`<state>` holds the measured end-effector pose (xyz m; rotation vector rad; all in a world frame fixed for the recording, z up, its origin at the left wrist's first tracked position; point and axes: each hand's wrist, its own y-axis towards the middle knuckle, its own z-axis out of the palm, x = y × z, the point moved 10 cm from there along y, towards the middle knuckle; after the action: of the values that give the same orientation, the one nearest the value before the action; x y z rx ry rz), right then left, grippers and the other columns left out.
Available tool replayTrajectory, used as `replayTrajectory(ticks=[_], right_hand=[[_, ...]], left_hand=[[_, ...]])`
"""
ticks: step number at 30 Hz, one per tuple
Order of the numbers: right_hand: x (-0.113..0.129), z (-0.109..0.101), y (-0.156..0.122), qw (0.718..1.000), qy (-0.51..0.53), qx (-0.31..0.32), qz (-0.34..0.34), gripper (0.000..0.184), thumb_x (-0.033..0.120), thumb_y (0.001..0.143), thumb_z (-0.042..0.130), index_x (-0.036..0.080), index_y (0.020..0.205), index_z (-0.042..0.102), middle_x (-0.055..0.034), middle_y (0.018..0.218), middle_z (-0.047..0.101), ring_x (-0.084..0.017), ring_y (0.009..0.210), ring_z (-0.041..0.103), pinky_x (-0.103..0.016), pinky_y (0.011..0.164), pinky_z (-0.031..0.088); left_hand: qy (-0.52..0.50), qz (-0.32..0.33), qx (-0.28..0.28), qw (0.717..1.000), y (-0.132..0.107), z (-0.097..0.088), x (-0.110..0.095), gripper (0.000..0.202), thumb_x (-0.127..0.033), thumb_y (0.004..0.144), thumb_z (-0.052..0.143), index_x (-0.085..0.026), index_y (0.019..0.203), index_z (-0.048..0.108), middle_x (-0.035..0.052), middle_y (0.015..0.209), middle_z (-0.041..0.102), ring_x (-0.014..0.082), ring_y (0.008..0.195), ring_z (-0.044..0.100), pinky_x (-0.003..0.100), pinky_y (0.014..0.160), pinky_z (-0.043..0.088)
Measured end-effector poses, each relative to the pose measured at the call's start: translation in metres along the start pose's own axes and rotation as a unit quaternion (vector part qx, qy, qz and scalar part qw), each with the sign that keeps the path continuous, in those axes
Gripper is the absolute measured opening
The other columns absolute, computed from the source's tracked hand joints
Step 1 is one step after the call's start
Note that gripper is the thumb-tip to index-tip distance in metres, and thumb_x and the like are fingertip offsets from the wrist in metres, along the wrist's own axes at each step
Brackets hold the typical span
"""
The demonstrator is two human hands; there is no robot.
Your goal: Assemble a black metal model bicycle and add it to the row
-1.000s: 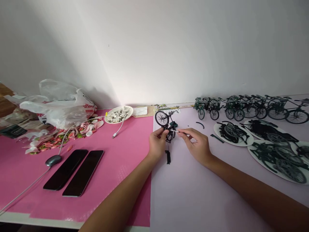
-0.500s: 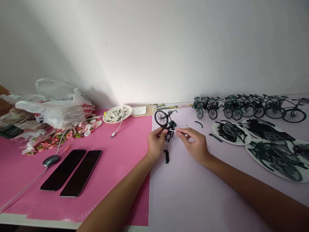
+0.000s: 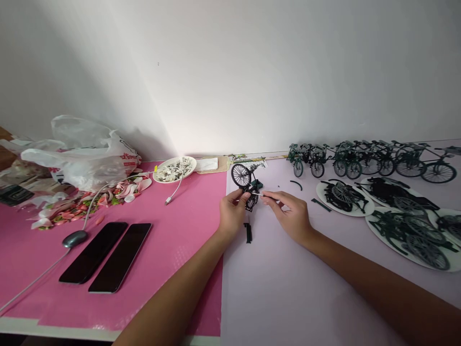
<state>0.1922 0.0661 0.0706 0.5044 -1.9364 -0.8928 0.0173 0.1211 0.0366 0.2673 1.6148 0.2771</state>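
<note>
Between my hands a small black model bicycle (image 3: 241, 176) is held tilted, one spoked wheel up toward the wall. My left hand (image 3: 233, 207) pinches it near its lower wheel. With thumb and fingers closed, my right hand (image 3: 288, 211) grips a thin screwdriver (image 3: 264, 195), whose bright shaft reaches to the bicycle by my left fingertips. The exact spot where the tip meets the bicycle is too small to make out. Just below lies a narrow black part (image 3: 248, 232) on the pale tabletop.
Finished-looking model bicycles (image 3: 370, 158) stand along the wall at right. Plates (image 3: 370, 211) of dark bicycle parts sit before them, near a curved strip (image 3: 296, 185). On the pink side are two phones (image 3: 120, 258), a mouse-like cable device (image 3: 75, 239), a plate of white pieces (image 3: 156, 178) and plastic bags (image 3: 86, 166).
Almost nothing differs. Both hands stay in place on the bicycle and the screwdriver; the view has shifted very slightly.
</note>
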Motion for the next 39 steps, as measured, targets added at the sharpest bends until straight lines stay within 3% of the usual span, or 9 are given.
replayTrajectory(ticks=[5,10,15,21,24,29,33,39], right_hand=[[-0.010,0.001,-0.004,1.000,0.021,0.003,0.009,0.022,0.036,0.101,0.063,0.024,0.108,0.080,-0.0070,0.099,0.081,-0.022,0.077,0.078,-0.032,0.062,0.064],[-0.015,0.003,-0.005,0.999,0.021,0.007,0.039,0.023,0.039,0.099,0.066,0.022,0.102,0.080,-0.0069,0.091,0.081,-0.021,0.063,0.075,-0.032,0.055,0.059],[-0.017,0.006,-0.005,0.996,0.022,0.032,0.082,0.034,0.044,0.100,0.062,0.021,0.078,0.073,-0.0028,0.069,0.075,-0.015,0.048,0.063,-0.029,0.050,0.050],[-0.024,0.006,-0.005,0.993,0.012,0.047,0.107,0.054,0.055,0.105,0.048,0.022,0.064,0.056,0.0002,0.052,0.056,-0.014,0.048,0.055,-0.028,0.054,0.046],[-0.024,0.012,-0.006,0.991,0.017,0.077,0.107,0.052,0.057,0.108,0.037,0.023,0.073,0.055,0.0002,0.057,0.054,-0.015,0.053,0.054,-0.029,0.055,0.043],[-0.031,0.021,-0.013,0.985,0.034,0.115,0.125,0.031,0.054,0.103,0.048,0.024,0.104,0.053,-0.0039,0.087,0.067,-0.018,0.067,0.062,-0.029,0.058,0.045],[-0.037,0.024,-0.015,0.984,0.036,0.117,0.128,0.025,0.049,0.103,0.049,0.024,0.103,0.051,-0.0038,0.085,0.065,-0.019,0.070,0.063,-0.030,0.060,0.047],[-0.032,0.021,-0.011,0.989,0.021,0.099,0.104,0.026,0.048,0.103,0.050,0.024,0.092,0.050,-0.0008,0.076,0.060,-0.016,0.062,0.054,-0.028,0.056,0.042]], left_hand=[[0.030,0.016,-0.009,0.999,0.000,-0.003,-0.004,0.048,-0.045,0.090,0.066,-0.019,0.059,0.040,-0.0026,0.062,0.035,0.0130,0.063,0.031,0.028,0.059,0.027],[0.055,0.047,-0.016,0.997,0.000,-0.005,-0.010,0.046,-0.044,0.091,0.066,-0.019,0.058,0.046,-0.0019,0.061,0.038,0.0140,0.064,0.033,0.028,0.061,0.032],[0.070,0.078,-0.011,0.994,-0.001,-0.003,-0.014,0.051,-0.043,0.091,0.067,-0.020,0.056,0.039,-0.0022,0.060,0.035,0.0139,0.062,0.031,0.029,0.060,0.031],[0.106,0.127,0.027,0.986,-0.006,0.008,-0.022,0.047,-0.046,0.097,0.059,-0.020,0.061,0.044,-0.0011,0.061,0.043,0.0144,0.063,0.037,0.028,0.062,0.037],[0.118,0.137,0.034,0.983,-0.007,0.010,-0.024,0.046,-0.042,0.098,0.057,-0.020,0.062,0.040,-0.0017,0.062,0.042,0.0140,0.064,0.038,0.028,0.061,0.037],[0.118,0.130,0.011,0.984,-0.005,0.005,-0.022,0.047,-0.037,0.097,0.059,-0.020,0.062,0.032,-0.0030,0.061,0.037,0.0129,0.062,0.035,0.027,0.060,0.035],[0.120,0.127,0.011,0.985,-0.004,0.004,-0.021,0.046,-0.035,0.097,0.059,-0.020,0.062,0.033,-0.0029,0.062,0.038,0.0130,0.062,0.035,0.027,0.060,0.036],[0.122,0.139,0.016,0.983,-0.003,0.004,-0.022,0.046,-0.034,0.097,0.059,-0.020,0.061,0.034,-0.0029,0.061,0.037,0.0135,0.063,0.035,0.027,0.060,0.035]])
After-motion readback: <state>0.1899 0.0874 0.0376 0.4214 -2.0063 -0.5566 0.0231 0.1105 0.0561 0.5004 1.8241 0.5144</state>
